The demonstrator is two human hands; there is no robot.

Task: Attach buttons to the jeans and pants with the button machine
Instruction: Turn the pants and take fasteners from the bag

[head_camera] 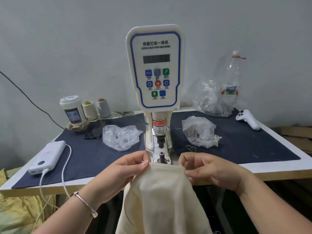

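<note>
A white servo button machine (156,68) stands at the table's middle, its punch head (161,141) above the lower die (162,155). Cream pants (162,196) hang over the table's front edge, their top edge just in front of the die. My left hand (130,168) pinches the cloth's left top corner between thumb and fingers. On the right corner, my right hand (206,168) pinches the same edge. Two clear bags of small metal parts lie beside the machine, one on the left (120,137) and one on the right (199,132).
The table (278,168) has a dark blue mat. On its left lie a white power bank (48,157) with cable, a lidded cup (72,109), two thread cones (95,109) and a phone (94,130). At the right stand a plastic bottle (232,78), another bag and a white controller (248,119).
</note>
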